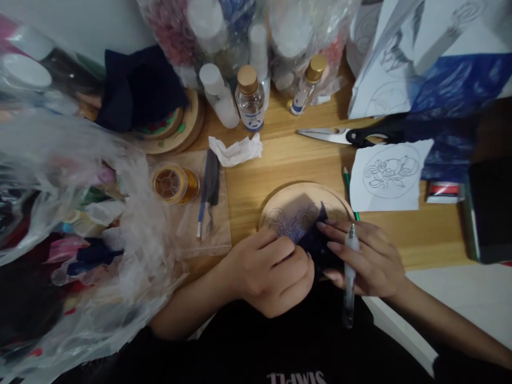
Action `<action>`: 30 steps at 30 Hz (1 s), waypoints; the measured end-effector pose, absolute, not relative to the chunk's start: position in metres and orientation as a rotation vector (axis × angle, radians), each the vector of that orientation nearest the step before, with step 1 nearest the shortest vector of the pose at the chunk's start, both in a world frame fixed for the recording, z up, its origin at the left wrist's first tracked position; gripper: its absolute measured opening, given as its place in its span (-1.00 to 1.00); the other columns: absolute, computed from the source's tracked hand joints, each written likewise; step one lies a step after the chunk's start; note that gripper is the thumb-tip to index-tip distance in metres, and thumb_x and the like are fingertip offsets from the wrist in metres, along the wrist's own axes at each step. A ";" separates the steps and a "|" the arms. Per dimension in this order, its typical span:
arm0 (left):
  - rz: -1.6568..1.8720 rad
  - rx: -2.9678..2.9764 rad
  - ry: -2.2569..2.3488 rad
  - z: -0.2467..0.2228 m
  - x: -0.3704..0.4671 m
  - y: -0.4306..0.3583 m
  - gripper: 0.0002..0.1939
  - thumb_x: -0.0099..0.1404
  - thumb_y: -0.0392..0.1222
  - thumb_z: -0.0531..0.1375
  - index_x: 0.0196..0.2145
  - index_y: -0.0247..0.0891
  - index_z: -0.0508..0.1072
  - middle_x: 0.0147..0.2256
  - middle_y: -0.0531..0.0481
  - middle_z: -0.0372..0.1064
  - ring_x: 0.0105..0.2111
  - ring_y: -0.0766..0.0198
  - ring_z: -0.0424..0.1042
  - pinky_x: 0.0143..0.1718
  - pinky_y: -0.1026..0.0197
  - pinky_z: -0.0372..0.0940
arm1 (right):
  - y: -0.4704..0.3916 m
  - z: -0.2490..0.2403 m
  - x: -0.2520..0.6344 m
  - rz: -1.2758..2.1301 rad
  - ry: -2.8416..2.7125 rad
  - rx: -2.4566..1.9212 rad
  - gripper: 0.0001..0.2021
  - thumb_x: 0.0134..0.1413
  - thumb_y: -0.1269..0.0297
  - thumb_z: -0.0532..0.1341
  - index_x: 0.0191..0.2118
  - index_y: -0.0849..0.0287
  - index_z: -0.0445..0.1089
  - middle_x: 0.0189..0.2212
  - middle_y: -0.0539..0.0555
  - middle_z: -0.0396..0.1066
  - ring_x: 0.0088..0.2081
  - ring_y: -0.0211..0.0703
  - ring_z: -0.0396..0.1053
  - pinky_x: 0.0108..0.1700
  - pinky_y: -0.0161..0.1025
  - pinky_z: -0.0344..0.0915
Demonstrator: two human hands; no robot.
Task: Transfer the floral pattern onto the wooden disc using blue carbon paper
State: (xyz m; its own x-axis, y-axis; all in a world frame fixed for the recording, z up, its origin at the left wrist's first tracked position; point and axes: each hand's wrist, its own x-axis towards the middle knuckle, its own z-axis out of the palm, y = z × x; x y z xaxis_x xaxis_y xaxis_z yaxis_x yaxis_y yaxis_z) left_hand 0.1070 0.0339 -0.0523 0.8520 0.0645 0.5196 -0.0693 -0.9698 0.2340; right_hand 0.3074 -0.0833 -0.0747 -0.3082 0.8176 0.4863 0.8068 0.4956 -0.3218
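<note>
A round wooden disc with a flower outline drawn on it lies at the table's front edge. Dark blue carbon-like sheet covers its lower right part, one corner sticking up. My left hand is closed at the disc's lower left, its curled fingers against the sheet's edge; the fingertips are partly hidden. My right hand holds a clear pen between its fingers, while its fingertips rest on the sheet.
Behind the disc lie scissors, a crumpled tissue and small bottles. A paper with a drawing and a green pencil are right. An amber jar and plastic bags stand left.
</note>
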 end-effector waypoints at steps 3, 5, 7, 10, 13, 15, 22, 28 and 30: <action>0.780 2.790 -0.006 -0.051 0.108 0.035 -0.88 0.28 -0.31 0.13 -0.31 -0.36 0.46 -0.43 0.00 0.39 -0.46 0.34 0.28 -0.49 0.21 0.17 | -0.082 -0.076 0.307 0.044 -2.135 -1.326 -0.72 0.12 0.23 0.16 -0.12 0.34 0.30 -0.22 0.33 0.49 0.04 0.06 0.37 -0.12 -0.04 0.43; 0.767 2.809 0.089 -0.050 0.110 0.037 -0.92 0.25 -0.33 0.16 -0.31 -0.37 0.46 -0.46 0.00 0.38 -0.46 0.32 0.28 -0.48 0.20 0.16 | -0.080 -0.077 0.305 0.059 -2.124 -1.334 -0.70 0.11 0.23 0.17 -0.11 0.36 0.30 -0.20 0.34 0.49 0.05 0.08 0.36 -0.09 -0.02 0.42; 0.716 2.850 0.260 -0.050 0.112 0.041 -0.92 0.23 -0.36 0.18 -0.29 -0.38 0.45 -0.50 0.01 0.37 -0.48 0.31 0.28 -0.48 0.19 0.14 | -0.079 -0.078 0.304 0.073 -2.115 -1.361 -0.69 0.11 0.23 0.17 -0.10 0.36 0.30 -0.16 0.35 0.48 0.08 0.09 0.34 -0.05 0.02 0.40; 0.614 2.906 0.468 -0.054 0.112 0.046 -0.88 0.25 -0.34 0.15 -0.25 -0.35 0.45 -0.53 0.04 0.36 -0.51 0.29 0.26 -0.48 0.17 0.12 | -0.078 -0.081 0.301 0.094 -2.129 -1.413 -0.68 0.13 0.20 0.15 -0.08 0.33 0.30 -0.11 0.34 0.46 0.15 0.10 0.27 0.01 0.06 0.37; 0.614 2.916 0.604 -0.061 0.111 0.048 -0.90 0.24 -0.32 0.14 -0.29 -0.29 0.45 -0.55 0.08 0.34 -0.52 0.30 0.26 -0.46 0.16 0.11 | -0.078 -0.083 0.300 0.103 -2.146 -1.439 -0.66 0.15 0.15 0.13 -0.06 0.31 0.30 -0.07 0.33 0.45 0.18 0.10 0.22 0.05 0.09 0.34; 0.655 2.900 0.690 -0.065 0.109 0.047 -0.91 0.22 -0.33 0.14 -0.32 -0.28 0.45 -0.55 0.07 0.35 -0.51 0.30 0.28 -0.45 0.17 0.13 | -0.077 -0.083 0.300 0.097 -2.148 -1.445 -0.65 0.15 0.14 0.13 -0.06 0.31 0.30 -0.06 0.32 0.45 0.18 0.10 0.22 0.06 0.10 0.33; 0.639 2.834 0.828 -0.070 0.109 0.044 -0.87 0.21 -0.34 0.12 -0.33 -0.25 0.46 -0.55 0.06 0.37 -0.51 0.29 0.34 -0.48 0.19 0.17 | -0.076 -0.084 0.299 0.106 -2.158 -1.467 -0.62 0.14 0.12 0.13 -0.04 0.31 0.30 -0.03 0.33 0.43 0.19 0.09 0.22 0.11 0.12 0.28; 0.636 2.748 0.874 -0.067 0.111 0.044 -0.86 0.12 -0.37 0.15 -0.32 -0.28 0.45 -0.52 0.03 0.36 -0.50 0.27 0.34 -0.47 0.19 0.21 | -0.076 -0.085 0.299 0.121 -2.151 -1.482 -0.61 0.14 0.14 0.13 -0.02 0.34 0.29 -0.01 0.36 0.41 0.20 0.07 0.20 0.14 0.13 0.24; 0.656 2.722 0.924 -0.066 0.111 0.045 -0.82 0.13 -0.33 0.16 -0.27 -0.27 0.45 -0.40 -0.05 0.40 -0.41 0.22 0.36 -0.41 0.17 0.25 | -0.076 -0.085 0.299 0.120 -2.150 -1.480 -0.61 0.14 0.14 0.12 -0.02 0.35 0.29 -0.02 0.37 0.41 0.20 0.08 0.20 0.12 0.14 0.25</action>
State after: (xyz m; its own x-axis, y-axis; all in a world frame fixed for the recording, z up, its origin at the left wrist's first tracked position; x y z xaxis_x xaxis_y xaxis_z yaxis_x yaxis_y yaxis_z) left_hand 0.1109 0.0451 -0.0664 0.7073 0.6160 0.3468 0.5307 -0.7868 0.3151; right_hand 0.2991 -0.0762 -0.0851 -0.2659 0.8916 0.3665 0.8452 0.3985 -0.3563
